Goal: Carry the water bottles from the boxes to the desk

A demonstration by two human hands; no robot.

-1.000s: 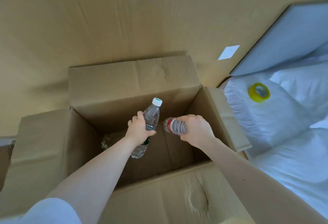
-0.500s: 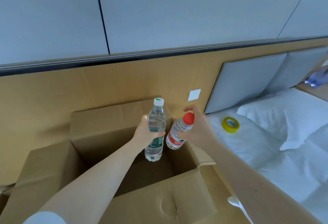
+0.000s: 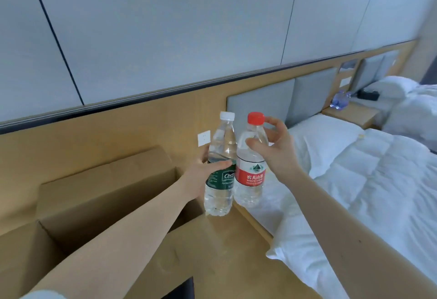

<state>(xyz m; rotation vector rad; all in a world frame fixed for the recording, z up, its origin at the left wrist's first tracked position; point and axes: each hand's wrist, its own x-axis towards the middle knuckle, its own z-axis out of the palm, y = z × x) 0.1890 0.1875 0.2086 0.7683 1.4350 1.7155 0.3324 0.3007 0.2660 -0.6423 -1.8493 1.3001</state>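
Grey wall panels (image 3: 165,26) and a white bed (image 3: 366,180) surround us; by the open cardboard box (image 3: 106,180) our left hand (image 3: 201,173) grips the green-label bottle (image 3: 221,180), our right hand (image 3: 279,149) the red-capped bottle (image 3: 250,175) (upright, touching).

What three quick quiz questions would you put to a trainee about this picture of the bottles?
1. True or false: the left hand grips the green-labelled bottle.
2. Pick one. The cap of the bottle held by the right hand is: A white, B red, C blue.
3. Fill in the blank: to the right of the open cardboard box lies a white ____.

Key: 1 true. 2 B, it is the red-capped bottle. 3 bed.
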